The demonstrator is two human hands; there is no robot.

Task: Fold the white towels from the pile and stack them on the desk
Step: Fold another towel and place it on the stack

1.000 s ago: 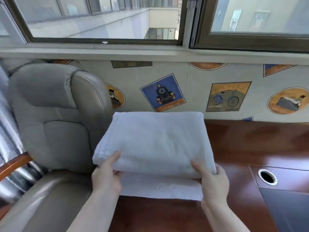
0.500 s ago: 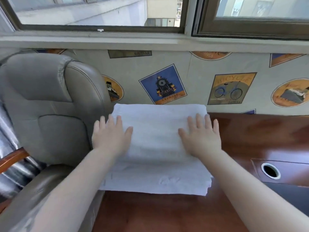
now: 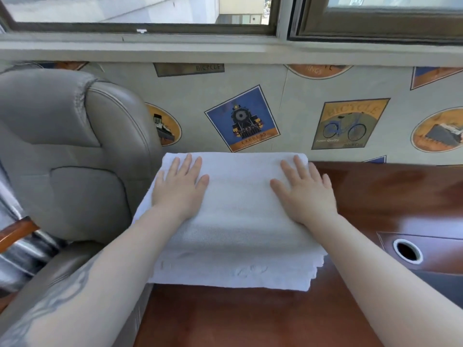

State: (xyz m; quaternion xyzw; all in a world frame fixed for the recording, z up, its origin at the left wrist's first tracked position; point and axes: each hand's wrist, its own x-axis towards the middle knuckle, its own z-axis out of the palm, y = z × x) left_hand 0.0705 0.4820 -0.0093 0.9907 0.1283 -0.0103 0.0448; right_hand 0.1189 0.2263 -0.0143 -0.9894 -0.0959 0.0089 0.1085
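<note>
Brown desk [image 3: 263, 319] across the lower right, glossy, butting against a papered wall [image 3: 295, 106] under a window [image 3: 150, 11]. Grey leather chair [image 3: 65, 156] at the left, its back touching the desk's left edge, a wooden armrest [image 3: 15, 234] at the far left. On the wall, a train poster [image 3: 241, 118], a bicycle poster [image 3: 349, 123] and round orange badges either side. White folded towels [image 3: 238, 236] stacked at the desk's far left corner, back edge near the wall, left edge just beside the chair; top towel a smooth fold, lower layers sticking out toward the viewer with a ragged right corner. Round hole [image 3: 408, 251] with a pale rim in a raised panel at the right, well apart from the stack. Left hand [image 3: 179, 189] flat on the top towel's left part, fingers straight and slightly spread, holding nothing. Right hand [image 3: 304, 194] flat on the right part, fingers likewise splayed, little finger at the towel's right edge. Both palms down, pressing.
</note>
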